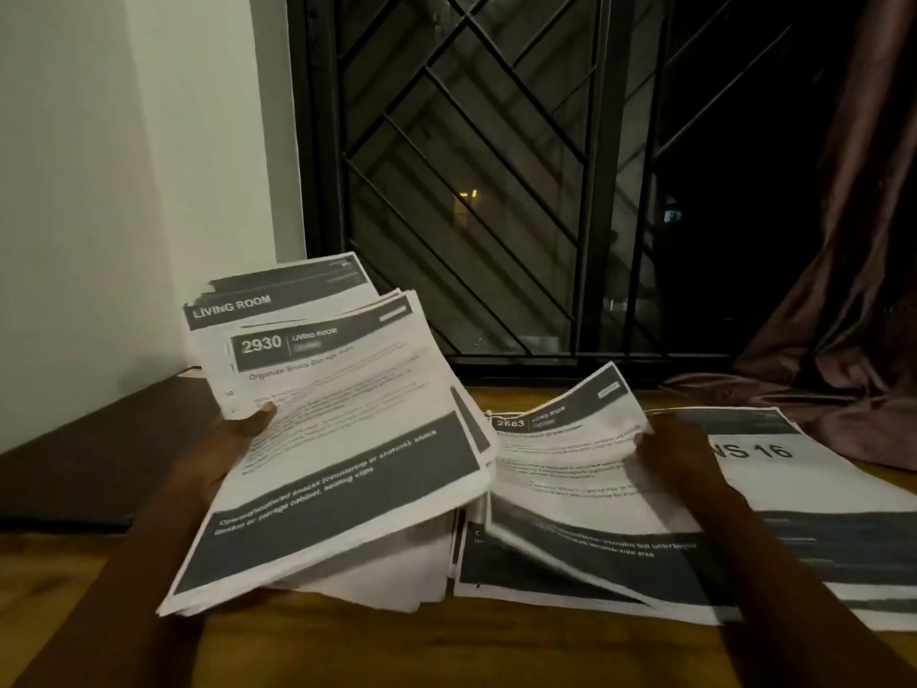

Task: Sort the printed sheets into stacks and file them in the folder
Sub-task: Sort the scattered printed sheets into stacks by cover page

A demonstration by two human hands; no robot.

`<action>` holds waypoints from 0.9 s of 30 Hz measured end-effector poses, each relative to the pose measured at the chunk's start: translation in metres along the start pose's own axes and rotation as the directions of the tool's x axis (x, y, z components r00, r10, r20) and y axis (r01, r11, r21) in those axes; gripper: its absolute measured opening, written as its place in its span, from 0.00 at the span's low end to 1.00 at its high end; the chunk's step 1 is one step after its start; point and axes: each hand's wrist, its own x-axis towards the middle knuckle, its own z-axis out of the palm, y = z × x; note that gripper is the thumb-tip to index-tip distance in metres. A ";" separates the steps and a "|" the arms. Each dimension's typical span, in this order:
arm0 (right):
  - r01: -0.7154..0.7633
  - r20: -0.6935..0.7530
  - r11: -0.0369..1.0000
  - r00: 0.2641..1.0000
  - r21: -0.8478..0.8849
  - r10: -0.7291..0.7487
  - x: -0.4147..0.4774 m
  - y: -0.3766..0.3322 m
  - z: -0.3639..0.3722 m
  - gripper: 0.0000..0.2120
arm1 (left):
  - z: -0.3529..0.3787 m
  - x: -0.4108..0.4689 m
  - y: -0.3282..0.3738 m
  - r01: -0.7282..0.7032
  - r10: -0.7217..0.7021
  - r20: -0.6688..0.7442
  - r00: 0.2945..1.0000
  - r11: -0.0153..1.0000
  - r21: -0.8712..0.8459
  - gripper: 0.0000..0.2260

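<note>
My left hand point(233, 439) holds a thick bundle of printed sheets point(342, 439) tilted up off the table, thumb on the top page, which reads "2930 LIVING ROOM". My right hand point(675, 451) pinches the right edge of a single sheet point(560, 454) headed "2683 LIVING ROOM", its far corner curling up over a flat stack point(570, 568) on the wooden table point(347, 648). To the right lies another stack point(794, 513) with a cover page reading "NS 16". A dark flat item, perhaps the folder point(99, 464), lies at the left.
A barred window point(496, 166) stands right behind the table, with a white wall point(99, 191) on the left. A brownish curtain point(843, 315) hangs at the right and drapes onto the table's far right corner.
</note>
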 end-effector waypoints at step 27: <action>-0.053 0.081 0.774 0.997 0.632 0.002 -0.022 -0.063 0.026 0.07 | 0.055 0.001 -0.040 0.078 -0.109 0.260 0.959 0.989 0.126 0.17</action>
